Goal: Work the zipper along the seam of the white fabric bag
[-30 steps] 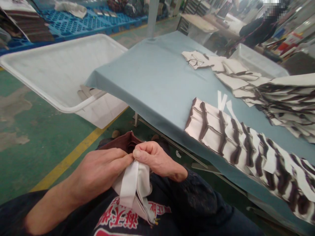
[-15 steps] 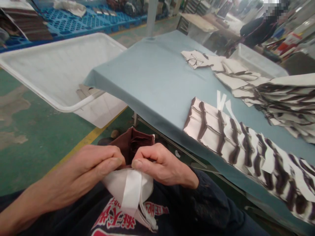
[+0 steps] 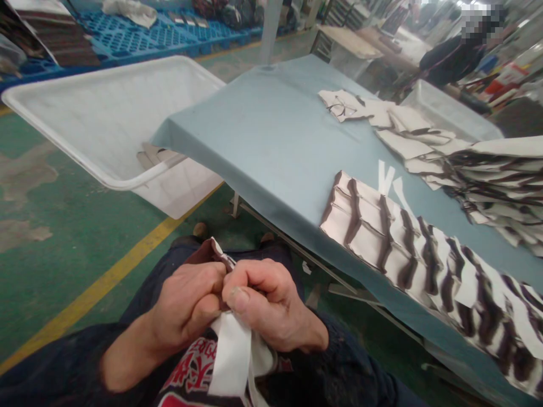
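Observation:
Low in front of my chest, my left hand (image 3: 182, 308) and my right hand (image 3: 269, 302) are closed side by side on one sewn fabric piece. Its brown part (image 3: 203, 252) sticks up beyond the knuckles, with a pale edge. Below the thumbs hangs a white strip (image 3: 231, 356), with off-white cloth beside it. The middle of the fabric piece is bunched up and hidden by my fingers. On the table to the right lies an overlapping row of white fabric pieces with dark brown edges (image 3: 369, 223).
A blue-grey covered table (image 3: 263, 130) slants across the middle, its near edge close to my right arm. At left stands a white plastic tub (image 3: 106, 113). Piled fabric pieces (image 3: 504, 181) lie at far right. Blue pallets (image 3: 123, 39) and a person (image 3: 453, 53) are in the background.
My hands have drawn closer together and moved slightly down. The brown part, spread wide beyond them before, is now mostly gathered in my fingers. The view has shifted slightly.

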{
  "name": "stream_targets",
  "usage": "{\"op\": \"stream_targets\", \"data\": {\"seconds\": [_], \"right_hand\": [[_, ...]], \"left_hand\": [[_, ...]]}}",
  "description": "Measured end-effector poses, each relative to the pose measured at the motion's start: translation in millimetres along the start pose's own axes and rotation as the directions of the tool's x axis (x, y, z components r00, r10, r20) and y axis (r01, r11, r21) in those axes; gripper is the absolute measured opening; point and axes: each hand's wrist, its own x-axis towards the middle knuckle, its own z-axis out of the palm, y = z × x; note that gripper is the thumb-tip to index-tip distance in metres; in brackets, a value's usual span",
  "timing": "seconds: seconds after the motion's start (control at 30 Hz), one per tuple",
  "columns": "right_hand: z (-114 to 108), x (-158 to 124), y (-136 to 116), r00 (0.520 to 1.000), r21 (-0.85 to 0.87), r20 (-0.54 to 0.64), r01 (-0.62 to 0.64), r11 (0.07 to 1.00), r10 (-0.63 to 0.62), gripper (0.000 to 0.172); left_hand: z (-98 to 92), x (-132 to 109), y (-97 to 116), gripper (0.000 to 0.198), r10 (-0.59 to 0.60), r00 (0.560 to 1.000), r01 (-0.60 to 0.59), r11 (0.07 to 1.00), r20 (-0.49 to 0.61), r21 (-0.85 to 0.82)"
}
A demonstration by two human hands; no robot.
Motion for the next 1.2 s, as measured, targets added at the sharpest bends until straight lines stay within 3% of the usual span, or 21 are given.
{"op": "stream_targets", "data": {"seconds": [0.1, 0.2, 0.3, 0.4, 0.53, 0.67, 0.77, 0.97, 1.1, 1.2], "right_hand": [[-1, 6, -4, 0.999, -0.045, 0.036, -0.02, 0.999, 0.021, 0.05], [-15, 6, -14, 0.994, -0.247, 0.093, -0.033, 0.968, 0.058, 0.039], [-30, 2, -25, 0.985, -0.489, 0.171, 0.085, 0.868, -0.001, 0.024], [-38, 2, -34, 0.975, -0.614, 0.208, 0.192, 0.765, -0.078, 0.022], [-42, 8, -42, 0.964, -0.668, 0.243, 0.25, 0.701, -0.112, 0.03], [-44, 13, -45, 0.945, -0.711, 0.285, 0.322, 0.625, -0.163, 0.038], [-47, 11, -44, 0.931, -0.702, 0.301, 0.362, 0.613, -0.206, 0.036], [-41, -6, -52, 0.905, -0.677, 0.36, 0.419, 0.605, -0.225, 0.028], [-35, -11, -59, 0.912, -0.68, 0.323, 0.41, 0.607, -0.255, 0.03], [-46, -3, -53, 0.899, -0.661, 0.355, 0.435, 0.612, -0.257, 0.03]], "left_hand": [[8.6, 2, -1, 0.062, -0.01, 0.998, 0.01, 1.0, -0.067, -0.005], [6.5, 4, -8, 0.055, 0.005, 0.995, -0.007, 1.0, -0.102, -0.019], [-2.1, 4, -15, 0.055, 0.033, 0.996, -0.038, 0.997, -0.087, -0.062], [-12.9, 10, -12, 0.062, 0.024, 1.0, -0.024, 0.994, -0.003, -0.109], [-30.5, 32, 7, 0.06, -0.071, 0.986, 0.099, 0.978, 0.152, -0.184], [-44.2, 52, 23, 0.047, -0.13, 0.936, 0.206, 0.956, 0.326, -0.209], [-44.2, 51, 24, 0.044, -0.166, 0.892, 0.281, 0.932, 0.421, -0.227], [-37.2, 27, 21, 0.041, -0.083, 0.941, 0.133, 0.982, 0.328, -0.133], [-39.7, 29, 30, 0.038, 0.016, 0.94, 0.007, 0.998, 0.341, -0.066], [-33.0, 27, 40, 0.039, 0.034, 0.957, -0.028, 0.999, 0.288, -0.025]]}}
